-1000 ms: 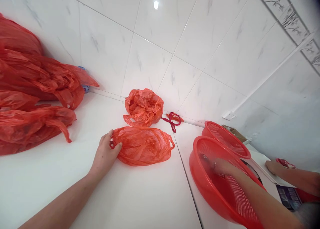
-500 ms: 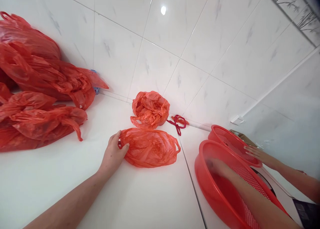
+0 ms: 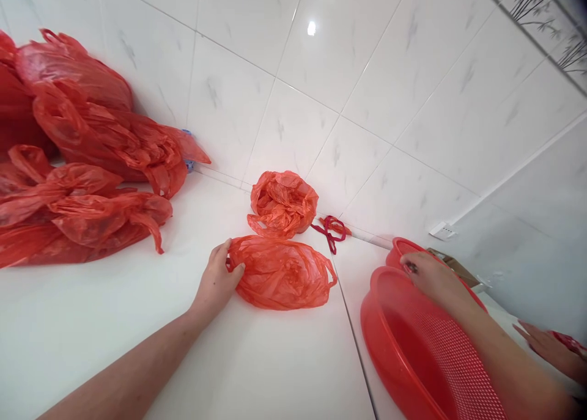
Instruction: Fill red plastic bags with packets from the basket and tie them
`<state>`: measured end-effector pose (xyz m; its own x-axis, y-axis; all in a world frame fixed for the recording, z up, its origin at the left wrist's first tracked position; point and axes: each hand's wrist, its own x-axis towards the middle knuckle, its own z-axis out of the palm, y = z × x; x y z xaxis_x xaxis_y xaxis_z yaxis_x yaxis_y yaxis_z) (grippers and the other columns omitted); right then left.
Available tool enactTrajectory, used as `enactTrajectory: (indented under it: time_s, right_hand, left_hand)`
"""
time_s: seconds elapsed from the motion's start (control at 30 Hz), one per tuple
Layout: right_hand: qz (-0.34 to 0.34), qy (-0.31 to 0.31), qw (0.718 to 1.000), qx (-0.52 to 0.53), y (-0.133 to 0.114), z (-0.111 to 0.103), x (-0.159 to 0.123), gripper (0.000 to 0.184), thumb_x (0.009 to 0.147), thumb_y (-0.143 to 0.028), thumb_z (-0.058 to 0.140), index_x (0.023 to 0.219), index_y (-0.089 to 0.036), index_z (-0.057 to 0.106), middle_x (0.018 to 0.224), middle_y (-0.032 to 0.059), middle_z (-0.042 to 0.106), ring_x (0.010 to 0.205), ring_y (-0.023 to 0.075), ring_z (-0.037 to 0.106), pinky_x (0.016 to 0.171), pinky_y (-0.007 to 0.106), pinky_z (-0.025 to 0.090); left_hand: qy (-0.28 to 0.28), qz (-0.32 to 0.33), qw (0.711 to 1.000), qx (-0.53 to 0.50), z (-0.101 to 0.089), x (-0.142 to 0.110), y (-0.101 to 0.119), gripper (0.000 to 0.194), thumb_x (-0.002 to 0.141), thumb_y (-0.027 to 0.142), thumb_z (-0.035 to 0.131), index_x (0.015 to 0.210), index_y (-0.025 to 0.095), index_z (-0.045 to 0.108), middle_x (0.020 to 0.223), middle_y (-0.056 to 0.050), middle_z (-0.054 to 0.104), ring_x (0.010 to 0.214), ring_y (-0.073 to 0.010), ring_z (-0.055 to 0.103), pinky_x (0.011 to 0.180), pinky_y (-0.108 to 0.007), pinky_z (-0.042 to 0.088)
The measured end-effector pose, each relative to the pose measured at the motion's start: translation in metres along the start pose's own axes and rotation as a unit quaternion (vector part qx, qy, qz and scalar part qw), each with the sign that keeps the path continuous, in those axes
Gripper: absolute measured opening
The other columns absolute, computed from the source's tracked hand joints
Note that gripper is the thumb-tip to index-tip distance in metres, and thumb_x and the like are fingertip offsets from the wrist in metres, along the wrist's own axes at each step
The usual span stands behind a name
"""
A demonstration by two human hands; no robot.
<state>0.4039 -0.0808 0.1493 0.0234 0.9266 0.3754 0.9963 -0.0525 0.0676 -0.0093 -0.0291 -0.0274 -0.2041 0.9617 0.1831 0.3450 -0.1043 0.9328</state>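
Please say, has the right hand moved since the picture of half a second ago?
Yes, the right hand has come out of the near basket and moved closer to the wall socket.

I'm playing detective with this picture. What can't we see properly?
Head view:
Small dark thing at the right hand: too small to name.
Back basket: inside mostly hidden by that hand's forearm.
Front basket: near end cut off by bottom edge.
Left-side red bags: contents hidden by crumpled plastic.
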Motion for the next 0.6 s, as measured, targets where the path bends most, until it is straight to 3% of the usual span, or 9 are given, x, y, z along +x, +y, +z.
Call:
enactTrajectory:
  time_s: [0.07,0.17,0.33,0.4,0.47,0.53,0.6]
  right_hand:
    - [-0.065,0.006,0.998,0.001,-0.032,-0.010,0.008,0.017,0.079,-0.022,0.046,0.087,-0.026,0.061,0.105,0.0042,0.063,0.076,0.0163,0.062,0.057,0.025,0.046]
    - [-0.199,-0.021,0.980,0.017,-0.100,-0.008,0.008,0.026,0.082,-0.015,0.042,0.096,-0.028,0.060,0.121,0.0020,0.056,0.092,0.0155,0.061,0.067,0.025,0.048]
    - [-0.382,-0.042,0.923,-0.003,-0.200,0.027,0.000,0.030,0.081,-0.003,0.042,0.092,-0.024,0.058,0.112,0.0022,0.058,0.083,0.0121,0.059,0.060,0.022,0.044]
    - [-0.422,-0.035,0.906,-0.010,-0.221,0.044,0.004,0.030,0.081,0.000,0.042,0.092,-0.023,0.058,0.114,0.0037,0.058,0.091,0.0142,0.058,0.064,0.024,0.045]
    - [-0.449,-0.017,0.893,-0.008,-0.230,0.057,0.011,0.031,0.080,-0.001,0.047,0.098,-0.023,0.059,0.124,0.0052,0.054,0.111,0.0200,0.052,0.081,0.031,0.047]
    - [-0.458,-0.014,0.889,0.006,-0.229,0.064,0.018,0.034,0.079,-0.008,0.055,0.109,-0.024,0.058,0.132,0.0058,0.050,0.124,0.0247,0.043,0.096,0.041,0.041]
    - [-0.439,-0.022,0.898,0.024,-0.220,0.063,0.023,0.036,0.078,-0.015,0.061,0.114,-0.024,0.057,0.132,0.0065,0.051,0.124,0.0256,0.043,0.102,0.043,0.038]
  left_hand:
    - [0.003,0.006,1.000,0.001,0.000,0.000,0.000,0.065,0.079,0.037,0.050,0.139,0.021,0.034,0.136,-0.009,0.042,0.102,-0.0198,0.056,0.089,-0.034,0.048]
    - [0.006,0.008,1.000,0.000,0.001,0.001,-0.001,0.065,0.079,0.036,0.050,0.139,0.021,0.034,0.136,-0.009,0.041,0.099,-0.0191,0.056,0.090,-0.033,0.047]
    - [0.004,0.022,1.000,-0.009,0.002,0.001,-0.007,0.065,0.079,0.033,0.050,0.140,0.022,0.033,0.138,-0.009,0.039,0.101,-0.0199,0.055,0.090,-0.034,0.047]
    - [0.004,0.027,1.000,-0.014,0.003,0.001,-0.009,0.064,0.079,0.032,0.050,0.140,0.022,0.032,0.138,-0.009,0.039,0.102,-0.0201,0.055,0.090,-0.034,0.047]
    - [0.008,0.031,0.999,-0.017,0.004,0.002,-0.011,0.064,0.079,0.031,0.050,0.140,0.022,0.032,0.138,-0.008,0.039,0.104,-0.0205,0.055,0.092,-0.034,0.046]
    - [0.011,0.033,0.999,-0.016,0.004,0.002,-0.012,0.064,0.079,0.030,0.050,0.140,0.022,0.033,0.137,-0.009,0.040,0.106,-0.0209,0.055,0.092,-0.034,0.046]
    - [0.010,0.033,0.999,-0.014,0.004,0.002,-0.011,0.064,0.079,0.029,0.050,0.140,0.021,0.032,0.138,-0.009,0.039,0.108,-0.0212,0.054,0.093,-0.034,0.046]
